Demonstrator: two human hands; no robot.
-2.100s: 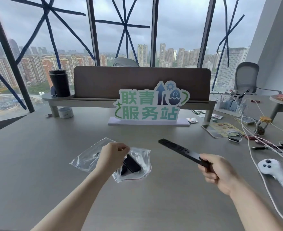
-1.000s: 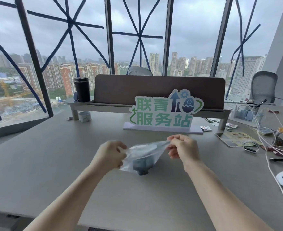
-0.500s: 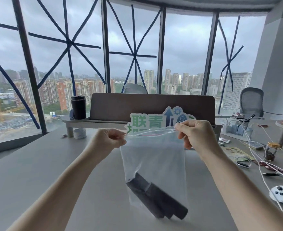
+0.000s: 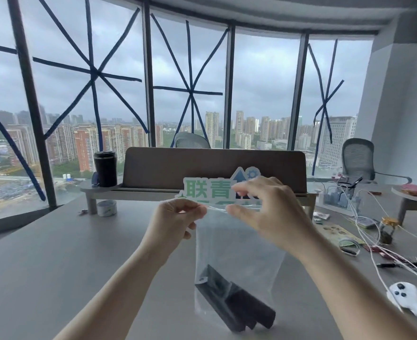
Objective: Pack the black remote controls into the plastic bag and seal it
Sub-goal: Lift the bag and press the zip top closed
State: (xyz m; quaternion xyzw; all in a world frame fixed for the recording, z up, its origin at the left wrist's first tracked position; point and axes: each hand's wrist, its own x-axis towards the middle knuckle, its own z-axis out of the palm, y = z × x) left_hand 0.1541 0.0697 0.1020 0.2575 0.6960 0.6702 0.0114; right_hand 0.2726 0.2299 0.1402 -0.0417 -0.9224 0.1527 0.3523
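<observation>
A clear plastic bag [image 4: 237,249] hangs upright above the grey table [image 4: 43,261]. Black remote controls [image 4: 234,305] lie slanted at its bottom, seen through the plastic. My left hand [image 4: 175,220] pinches the left end of the bag's top strip. My right hand [image 4: 269,212] is close beside it, thumb and fingers closed on the same strip near its left part, and looks motion-blurred. The right part of the strip is hidden behind my right hand.
A green and white sign [image 4: 210,190] stands behind the bag before a brown desk divider [image 4: 215,165]. A black tumbler [image 4: 105,168] and a tape roll [image 4: 106,208] sit at back left. White cables [image 4: 364,231], a small jar [image 4: 386,229] and a white controller [image 4: 409,300] crowd the right side.
Both remotes went into the bag and it was lifted off the table to hang upright. In the last half second my right hand slid left along the top strip toward my left hand.
</observation>
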